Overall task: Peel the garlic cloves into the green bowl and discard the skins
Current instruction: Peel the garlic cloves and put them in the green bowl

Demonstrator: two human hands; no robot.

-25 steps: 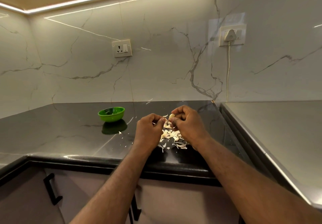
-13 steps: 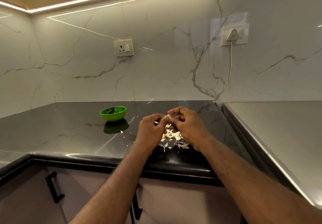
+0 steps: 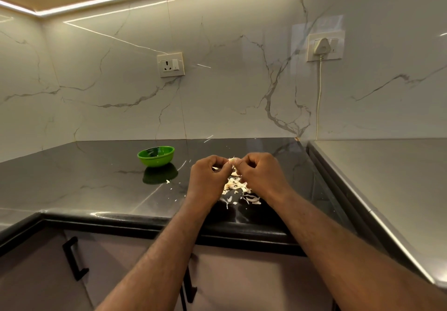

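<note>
My left hand (image 3: 210, 176) and my right hand (image 3: 260, 174) meet above the black counter, fingertips together, both pinching a small pale garlic clove (image 3: 232, 160) with loose skin on it. Directly below the hands lies a pile of papery garlic skins (image 3: 235, 186), with more scraps near the front edge. The green bowl (image 3: 156, 156) stands to the left of my left hand, about a hand's width away; what it holds is too small to tell.
The black counter (image 3: 96, 177) runs left into a corner. A steel surface (image 3: 387, 177) adjoins on the right. Small skin flakes (image 3: 169, 182) lie in front of the bowl. Wall sockets (image 3: 170, 65) and a plugged white cord (image 3: 319, 97) are behind.
Both hands have lifted slightly and stay joined on the clove, fingers working at its skin. The bowl and the skin pile have not moved.
</note>
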